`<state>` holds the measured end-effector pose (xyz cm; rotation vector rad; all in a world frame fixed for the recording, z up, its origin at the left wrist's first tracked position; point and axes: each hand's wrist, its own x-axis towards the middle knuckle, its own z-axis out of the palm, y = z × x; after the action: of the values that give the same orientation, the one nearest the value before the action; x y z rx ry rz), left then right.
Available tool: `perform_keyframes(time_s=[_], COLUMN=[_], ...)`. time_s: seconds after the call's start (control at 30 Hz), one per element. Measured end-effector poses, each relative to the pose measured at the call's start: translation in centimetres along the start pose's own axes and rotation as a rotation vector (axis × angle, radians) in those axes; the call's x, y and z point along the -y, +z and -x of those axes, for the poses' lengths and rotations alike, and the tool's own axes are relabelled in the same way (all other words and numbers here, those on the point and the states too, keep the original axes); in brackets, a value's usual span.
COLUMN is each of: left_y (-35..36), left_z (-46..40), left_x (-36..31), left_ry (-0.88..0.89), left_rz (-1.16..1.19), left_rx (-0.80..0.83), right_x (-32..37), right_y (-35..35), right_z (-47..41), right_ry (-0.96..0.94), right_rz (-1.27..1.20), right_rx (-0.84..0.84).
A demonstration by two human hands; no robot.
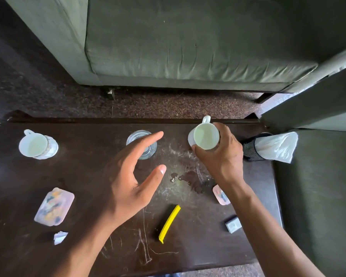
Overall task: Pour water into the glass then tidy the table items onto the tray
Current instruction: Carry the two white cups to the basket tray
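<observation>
A clear glass point(146, 151) stands at the table's far middle, partly hidden behind my left hand point(132, 176), which hovers open just in front of it with fingers spread. My right hand point(220, 154) is closed around a white mug point(206, 136) at the far right, held upright with its handle pointing away. A second white mug point(33, 144) sits on a patterned coaster at the far left. A pastel rectangular coaster or small tray point(54, 206) lies at the left, and another like it point(220, 194) is half hidden under my right forearm.
The dark scratched table point(88, 246) has a small wet patch point(190, 180) in the middle. A yellow strip point(169, 223), a small grey box point(233, 224) and a torn paper scrap point(60, 237) lie near the front. A black mesh holder with white plastic point(268, 146) lies right. A green sofa stands beyond.
</observation>
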<state>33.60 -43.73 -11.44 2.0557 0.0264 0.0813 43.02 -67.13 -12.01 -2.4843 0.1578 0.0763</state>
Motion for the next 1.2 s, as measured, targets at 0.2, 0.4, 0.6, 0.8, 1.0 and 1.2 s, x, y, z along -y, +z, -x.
perform_keyframes(time_s=[0.2, 0.4, 0.6, 0.8, 1.0, 1.2], left_y=[-1.3, -5.0, -8.7, -12.2, -16.6, -20.6], left_z=[-0.3, 0.1, 2.1, 4.1, 6.7, 9.7], left_x=[-0.7, -0.4, 0.5, 3.1, 7.1, 12.0], left_ry=[0.008, 0.028, -0.007, -0.122, -0.229, -0.284], left_rz=[0.093, 0.089, 0.065, 0.182, 0.121, 0.132], left_rx=[-0.046, -0.148, -0.292, -0.357, -0.466, -0.53], right_x=[7.7, 14.3, 18.8, 22.2, 25.5, 28.1], right_y=[-2.5, -1.2, 1.8, 4.8, 8.5, 16.0], right_z=[3.1, 6.0, 8.6, 10.0, 9.7, 8.9], right_ry=[-0.231, -0.339, -0.372, -0.41, -0.389, -0.411], right_rz=[-0.155, -0.203, -0.201, -0.149, -0.346, -0.189], right_rx=[0.067, 0.225, 0.311, 0.398, 0.363, 0.427])
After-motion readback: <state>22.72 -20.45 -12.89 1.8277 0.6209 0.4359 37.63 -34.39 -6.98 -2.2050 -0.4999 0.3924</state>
